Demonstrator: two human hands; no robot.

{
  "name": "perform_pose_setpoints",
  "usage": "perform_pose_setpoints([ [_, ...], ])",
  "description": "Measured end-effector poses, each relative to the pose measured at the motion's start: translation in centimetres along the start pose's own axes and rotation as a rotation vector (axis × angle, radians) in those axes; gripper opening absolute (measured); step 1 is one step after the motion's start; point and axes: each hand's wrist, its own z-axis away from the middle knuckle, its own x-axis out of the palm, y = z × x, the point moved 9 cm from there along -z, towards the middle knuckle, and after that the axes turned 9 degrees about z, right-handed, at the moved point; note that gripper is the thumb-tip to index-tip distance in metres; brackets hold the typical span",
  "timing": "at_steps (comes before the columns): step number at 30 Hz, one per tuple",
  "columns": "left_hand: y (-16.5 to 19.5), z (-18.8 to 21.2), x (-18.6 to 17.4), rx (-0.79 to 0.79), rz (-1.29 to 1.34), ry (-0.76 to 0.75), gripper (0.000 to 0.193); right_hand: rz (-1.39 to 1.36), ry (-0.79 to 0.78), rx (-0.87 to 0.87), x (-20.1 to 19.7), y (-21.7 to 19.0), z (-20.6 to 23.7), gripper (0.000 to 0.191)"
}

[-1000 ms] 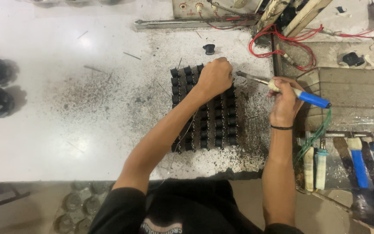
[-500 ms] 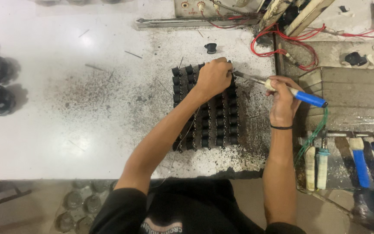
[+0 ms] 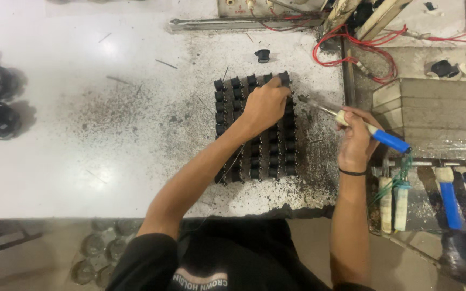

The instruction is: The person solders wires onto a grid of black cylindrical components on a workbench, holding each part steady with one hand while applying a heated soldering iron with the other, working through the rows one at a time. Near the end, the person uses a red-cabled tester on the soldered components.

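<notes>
Black moulded parts stand in rows on a tray (image 3: 254, 129) near the right end of the white worktable (image 3: 82, 140); the left hand (image 3: 264, 105) and forearm cover the middle rows, so a full count cannot be made. That hand rests on the tray's far rows with fingers curled; whether they pinch a part is hidden. The right hand (image 3: 356, 137) is closed around a blue-handled soldering iron (image 3: 351, 121), its tip just beside the tray's right edge. One loose black part (image 3: 262, 55) lies apart beyond the tray. Two more blue-handled tools (image 3: 462, 196) hang at the right, partly cut off. Red wires (image 3: 351, 48) coil at the table's far right corner. Left of the tray the tabletop lies open, dusted with dark specks.
</notes>
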Motion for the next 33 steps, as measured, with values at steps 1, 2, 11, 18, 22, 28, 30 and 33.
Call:
perform_pose_setpoints([
  [1,-0.1,0.2,0.2,-0.018,0.002,0.005,0.009,0.005,0.001,0.014,0.1,0.3,0.0,0.014],
  [2,-0.2,0.2,0.3,-0.02,0.011,0.006,0.009,0.007,-0.001,0.025,0.3,0.6,0.0,0.013],
  [11,-0.8,0.0,0.8,-0.033,0.011,0.002,0.009,-0.009,-0.03,0.026,0.9,-0.2,0.2,0.014],
  [18,-0.5,-0.7,2.6,-0.029,-0.073,-0.113,0.009,0.027,-0.067,0.048,1.2,-0.3,-0.3,0.014],
  [22,-0.1,-0.5,2.2,-0.007,-0.022,-0.098,0.011,0.025,-0.042,0.048,1.1,-0.4,-0.1,0.013],
  [28,-0.5,-0.9,1.4,0.009,0.058,-0.045,0.014,0.047,-0.041,0.017,1.2,-0.8,0.1,0.013],
  [30,-0.8,-0.7,1.7,-0.022,0.023,-0.054,0.011,0.043,-0.003,0.015,0.8,-0.8,0.2,0.015],
  [33,-0.7,-0.5,2.0,-0.044,-0.02,-0.063,0.01,0.063,0.026,0.015,0.6,-0.8,0.3,0.014],
])
